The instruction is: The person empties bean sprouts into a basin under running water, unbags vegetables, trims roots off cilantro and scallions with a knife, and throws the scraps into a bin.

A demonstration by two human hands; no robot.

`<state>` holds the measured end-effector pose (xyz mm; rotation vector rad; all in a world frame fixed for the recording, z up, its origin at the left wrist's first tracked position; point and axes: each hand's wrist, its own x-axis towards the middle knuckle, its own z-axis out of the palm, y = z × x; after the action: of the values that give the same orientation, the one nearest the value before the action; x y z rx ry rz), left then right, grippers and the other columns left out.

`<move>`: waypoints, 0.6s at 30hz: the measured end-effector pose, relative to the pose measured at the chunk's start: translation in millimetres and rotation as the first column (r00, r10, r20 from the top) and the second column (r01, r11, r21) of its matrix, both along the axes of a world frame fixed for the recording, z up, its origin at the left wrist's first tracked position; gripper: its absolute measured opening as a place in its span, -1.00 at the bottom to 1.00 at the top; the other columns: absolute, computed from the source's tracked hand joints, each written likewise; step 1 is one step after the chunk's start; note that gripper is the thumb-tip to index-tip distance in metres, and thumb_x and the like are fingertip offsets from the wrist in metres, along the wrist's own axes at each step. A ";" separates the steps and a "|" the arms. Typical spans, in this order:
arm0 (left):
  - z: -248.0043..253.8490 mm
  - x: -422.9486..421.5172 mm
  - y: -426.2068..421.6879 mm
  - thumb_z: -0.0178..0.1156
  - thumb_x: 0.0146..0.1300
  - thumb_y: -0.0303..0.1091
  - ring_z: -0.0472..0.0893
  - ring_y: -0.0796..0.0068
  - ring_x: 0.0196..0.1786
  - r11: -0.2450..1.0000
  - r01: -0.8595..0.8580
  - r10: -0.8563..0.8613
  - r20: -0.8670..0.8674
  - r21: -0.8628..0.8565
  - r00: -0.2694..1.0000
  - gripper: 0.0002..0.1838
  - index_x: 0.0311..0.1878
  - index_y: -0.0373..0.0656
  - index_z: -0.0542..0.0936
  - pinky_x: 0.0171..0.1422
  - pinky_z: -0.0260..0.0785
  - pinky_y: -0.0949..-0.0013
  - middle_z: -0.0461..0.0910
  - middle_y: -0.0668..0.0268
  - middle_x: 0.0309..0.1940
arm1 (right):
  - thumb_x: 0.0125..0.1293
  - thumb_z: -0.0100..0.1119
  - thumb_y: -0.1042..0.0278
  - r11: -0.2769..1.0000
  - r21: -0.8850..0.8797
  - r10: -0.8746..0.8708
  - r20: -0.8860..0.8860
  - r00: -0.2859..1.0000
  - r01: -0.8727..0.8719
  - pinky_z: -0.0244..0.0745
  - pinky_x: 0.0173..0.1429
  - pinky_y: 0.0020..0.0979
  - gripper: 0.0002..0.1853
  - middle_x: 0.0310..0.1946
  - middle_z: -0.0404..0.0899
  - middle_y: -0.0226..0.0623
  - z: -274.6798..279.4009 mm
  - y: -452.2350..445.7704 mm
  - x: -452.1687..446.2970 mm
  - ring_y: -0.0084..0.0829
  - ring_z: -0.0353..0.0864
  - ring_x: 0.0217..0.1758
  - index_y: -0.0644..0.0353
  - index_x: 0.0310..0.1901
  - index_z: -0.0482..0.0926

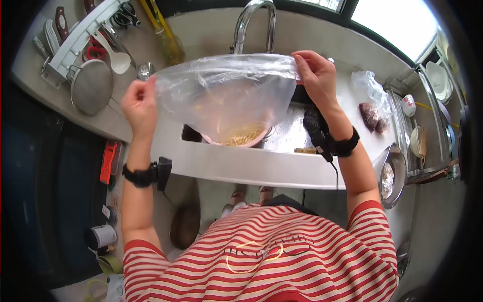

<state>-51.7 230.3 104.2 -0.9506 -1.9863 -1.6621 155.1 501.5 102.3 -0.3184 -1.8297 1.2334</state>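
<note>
A clear plastic bag (226,90) is stretched wide between my two hands above the sink (289,136). My left hand (140,100) is closed on the bag's left corner. At the right end of its top edge, my right hand (316,75) pinches the bag between thumb and fingers. Behind and below the bag sits a pink basin (259,140) in the sink, partly hidden by the film. Pale, thin strands (243,137) that look like sprouts lie in the basin.
A chrome faucet (241,30) rises behind the bag. Knives, a strainer (92,87) and ladles hang at the left. To the right are a bag with dark red contents (370,115), a metal bowl (395,173) and a dish rack (427,121).
</note>
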 end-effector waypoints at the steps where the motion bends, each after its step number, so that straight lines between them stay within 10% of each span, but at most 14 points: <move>1: -14.9 -12.1 3.8 0.27 0.14 -0.41 0.20 0.73 -0.62 0.983 0.089 -0.115 -0.159 -0.161 0.981 -0.72 -0.60 -0.20 0.42 -0.57 0.04 0.54 0.30 0.48 -0.72 | 0.28 0.10 0.42 0.996 0.092 -0.020 0.125 0.992 0.008 0.39 -0.54 -0.60 -0.86 -0.63 0.52 -0.42 -4.8 -1.2 -1.1 -0.70 0.45 -0.61 0.31 -0.30 0.60; 2: -12.3 -1.9 2.0 0.27 0.14 -0.41 0.20 0.73 -0.62 0.984 0.088 -0.114 -0.161 -0.157 0.980 -0.72 -0.60 -0.20 0.42 -0.57 0.04 0.54 0.30 0.48 -0.72 | 0.28 0.11 0.43 0.987 0.110 0.080 0.313 0.946 -0.120 0.38 -0.55 -0.59 -0.86 -0.63 0.52 -0.41 -14.5 5.3 -0.7 -0.71 0.43 -0.61 0.31 -0.29 0.60; 4: 3.5 15.4 8.0 0.26 0.15 -0.41 0.17 0.72 -0.62 0.970 0.133 -0.183 -0.253 -0.203 0.950 -0.70 -0.61 -0.20 0.39 -0.56 0.04 0.55 0.25 0.48 -0.72 | 0.27 0.11 0.43 0.995 0.098 -0.001 0.164 0.986 -0.015 0.37 -0.55 -0.60 -0.87 -0.64 0.50 -0.44 3.7 -10.1 6.8 -0.72 0.41 -0.62 0.32 -0.29 0.60; 5: -0.8 -5.7 -0.5 0.29 0.13 -0.40 0.15 0.71 -0.62 0.997 0.063 -0.061 -0.066 0.032 0.996 -0.70 -0.61 -0.21 0.40 -0.56 0.04 0.54 0.22 0.44 -0.73 | 0.27 0.12 0.43 1.000 0.027 0.001 -0.045 0.999 0.001 0.34 -0.56 -0.61 -0.87 -0.67 0.48 -0.48 7.9 -7.8 6.5 -0.73 0.39 -0.64 0.31 -0.32 0.60; 9: -3.2 -9.8 10.3 0.26 0.16 -0.40 0.14 0.72 -0.62 0.948 0.179 -0.220 -0.137 -0.262 0.966 -0.68 -0.63 -0.21 0.36 -0.57 0.02 0.54 0.22 0.46 -0.72 | 0.27 0.11 0.43 0.993 0.046 0.088 0.297 0.951 -0.106 0.29 -0.58 -0.62 -0.86 -0.68 0.47 -0.50 11.4 -14.4 8.7 -0.73 0.36 -0.67 0.32 -0.33 0.59; 12: 4.4 -5.1 -4.8 0.23 0.21 -0.37 0.14 0.75 -0.61 0.997 -0.067 0.068 -0.023 0.026 0.997 -0.67 -0.61 -0.21 0.35 -0.57 -0.01 0.56 0.22 0.52 -0.70 | 0.28 0.09 0.46 0.999 -0.012 0.052 0.051 0.997 -0.052 0.28 -0.58 -0.65 -0.87 -0.69 0.46 -0.49 23.7 -17.0 19.7 -0.72 0.35 -0.68 0.33 -0.28 0.58; 18: -11.4 -10.2 -11.6 0.19 0.25 -0.35 0.11 0.81 -0.58 0.995 0.056 -0.062 -0.067 -0.082 0.996 -0.67 -0.60 -0.18 0.36 -0.54 -0.07 0.63 0.18 0.62 -0.67 | 0.29 0.09 0.46 0.997 -0.038 0.074 0.089 0.993 -0.071 0.28 -0.59 -0.65 -0.87 -0.65 0.47 -0.48 12.0 -25.1 17.9 -0.74 0.39 -0.65 0.33 -0.25 0.57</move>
<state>-61.9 218.8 92.8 -1.0909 -2.0102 -1.5678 173.0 476.4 114.3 -0.3344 -1.9131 1.3212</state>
